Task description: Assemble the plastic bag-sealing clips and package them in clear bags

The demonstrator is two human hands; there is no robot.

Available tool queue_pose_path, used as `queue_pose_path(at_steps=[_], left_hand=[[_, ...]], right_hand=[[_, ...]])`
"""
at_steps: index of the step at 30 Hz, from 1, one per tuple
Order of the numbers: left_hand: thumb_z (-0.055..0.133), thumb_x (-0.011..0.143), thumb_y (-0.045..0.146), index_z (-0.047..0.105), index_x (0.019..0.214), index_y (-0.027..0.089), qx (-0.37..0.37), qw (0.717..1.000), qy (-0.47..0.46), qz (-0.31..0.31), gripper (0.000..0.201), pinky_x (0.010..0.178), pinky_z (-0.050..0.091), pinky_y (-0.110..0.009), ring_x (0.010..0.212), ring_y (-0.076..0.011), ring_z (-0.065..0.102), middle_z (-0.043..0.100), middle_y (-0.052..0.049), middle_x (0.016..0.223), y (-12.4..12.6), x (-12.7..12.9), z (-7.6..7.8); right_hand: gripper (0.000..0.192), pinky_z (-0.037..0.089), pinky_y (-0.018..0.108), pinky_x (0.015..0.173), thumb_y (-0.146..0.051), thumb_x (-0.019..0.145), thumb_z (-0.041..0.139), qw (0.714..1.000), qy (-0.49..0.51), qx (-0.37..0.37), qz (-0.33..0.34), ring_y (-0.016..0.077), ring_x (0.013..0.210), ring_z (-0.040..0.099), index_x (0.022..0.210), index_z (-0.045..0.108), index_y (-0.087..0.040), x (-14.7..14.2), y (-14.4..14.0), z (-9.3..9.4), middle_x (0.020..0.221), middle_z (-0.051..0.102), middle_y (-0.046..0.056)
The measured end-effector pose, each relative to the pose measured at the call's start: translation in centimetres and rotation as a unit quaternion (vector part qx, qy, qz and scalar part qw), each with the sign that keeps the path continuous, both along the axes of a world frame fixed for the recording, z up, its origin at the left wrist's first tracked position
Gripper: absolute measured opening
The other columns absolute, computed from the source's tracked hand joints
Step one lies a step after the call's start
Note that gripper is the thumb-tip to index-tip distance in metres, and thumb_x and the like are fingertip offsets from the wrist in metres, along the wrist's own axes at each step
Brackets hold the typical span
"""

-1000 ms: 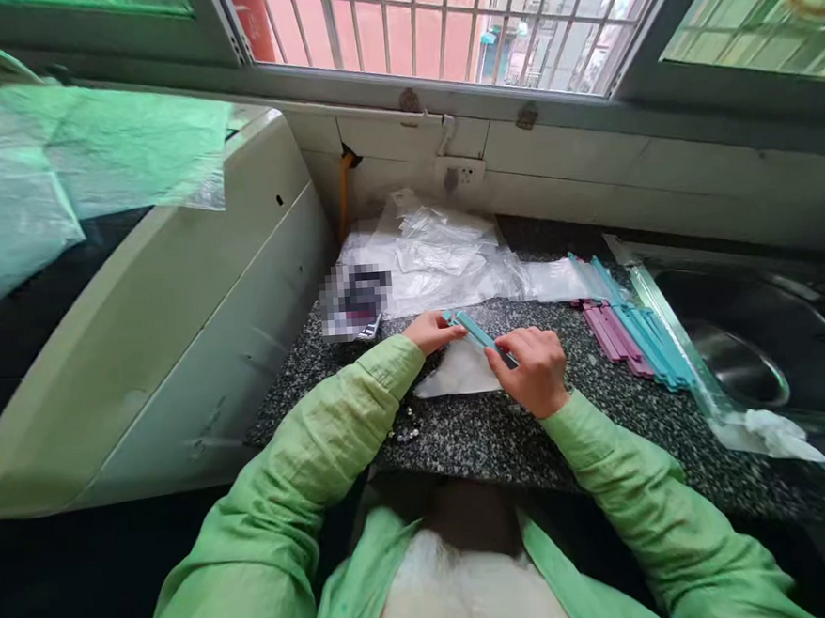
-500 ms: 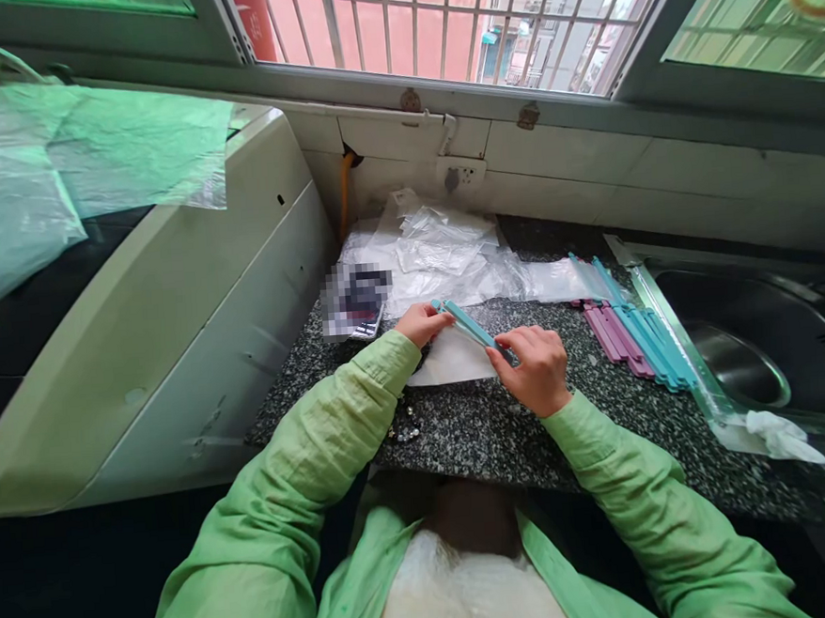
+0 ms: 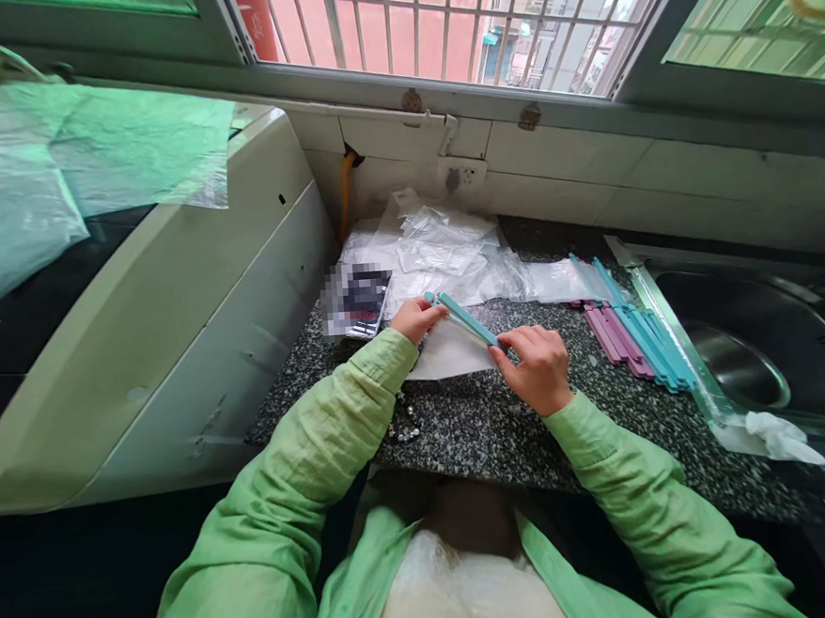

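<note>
Teal sealing clip (image 3: 464,318), a long slim bar, is held off the speckled surface (image 3: 506,434) between both hands, slanting from upper left to lower right. Left hand (image 3: 417,318) pinches its far end with fingertips and thumb, a narrow grip closed on the bar. Right hand (image 3: 538,368) closes over the near end, its fingers curled down on the bar, which likely steadies it along its whole length. A holder at each end suits a thin rod that would otherwise twist.

Clear plastic bag (image 3: 451,355) lies flat under the clip, its upper edge just beneath the bar; whether the clip already bites on that edge cannot be told from here.

Beyond the hands, a loose heap of more clear bags (image 3: 437,251) lies against the tiled wall. To the right, a row of spare clips (image 3: 633,331), pink and teal, lies side by side near the right hand, just beside the steel sink (image 3: 746,342). A blurred dark item (image 3: 356,299) lies left of the bags, next to a white appliance (image 3: 172,307) draped with plastic sheet (image 3: 56,174).
</note>
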State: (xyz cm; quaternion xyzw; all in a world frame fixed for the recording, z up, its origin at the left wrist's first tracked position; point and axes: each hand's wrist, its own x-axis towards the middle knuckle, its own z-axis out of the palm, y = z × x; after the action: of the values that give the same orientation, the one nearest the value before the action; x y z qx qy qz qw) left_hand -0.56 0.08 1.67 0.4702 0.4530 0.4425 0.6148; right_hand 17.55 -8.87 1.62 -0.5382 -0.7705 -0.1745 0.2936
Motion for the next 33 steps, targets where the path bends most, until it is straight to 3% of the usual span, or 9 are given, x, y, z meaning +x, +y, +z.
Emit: queue_pose_path(at_steps=[16,22,33], left_hand=[[0.068,0.052,0.026,0.045,0.048,0.015,-0.028,0.999,-0.032,0.007,0.026,0.038,0.018,-0.019,0.035,-0.0017,0.024,0.03,0.009,0.037,-0.04,-0.11,0.01],[0.069,0.052,0.027,0.045,0.051,0.015,-0.038,0.998,-0.047,0.018,0.027,0.039,0.017,-0.018,0.036,-0.0017,0.025,0.03,0.009,0.039,0.23,-0.25,-0.44],[0.069,0.051,0.024,0.043,0.051,0.015,-0.072,0.995,-0.064,0.037,0.027,0.038,0.014,-0.017,0.035,-0.0008,0.022,0.029,0.01,0.038,-0.02,-0.06,0.35]], right_hand=[[0.014,0.037,0.028,0.065,-0.031,0.081,0.054,0.997,0.076,0.023,0.013,0.0156,0.068,0.053,0.074,0.057,-0.02,0.21,0.15,0.2,0.07,0.062,0.002],[0.012,0.042,0.029,0.065,-0.029,0.081,0.053,0.991,0.124,0.022,0.05,0.0157,0.069,0.053,0.076,0.056,-0.02,0.36,0.19,0.33,0.071,0.061,0.003],[0.009,0.044,0.029,0.062,-0.028,0.08,0.055,0.983,0.17,0.033,0.069,0.0153,0.068,0.053,0.076,0.055,-0.02,0.68,0.31,0.31,0.071,0.06,0.003]])
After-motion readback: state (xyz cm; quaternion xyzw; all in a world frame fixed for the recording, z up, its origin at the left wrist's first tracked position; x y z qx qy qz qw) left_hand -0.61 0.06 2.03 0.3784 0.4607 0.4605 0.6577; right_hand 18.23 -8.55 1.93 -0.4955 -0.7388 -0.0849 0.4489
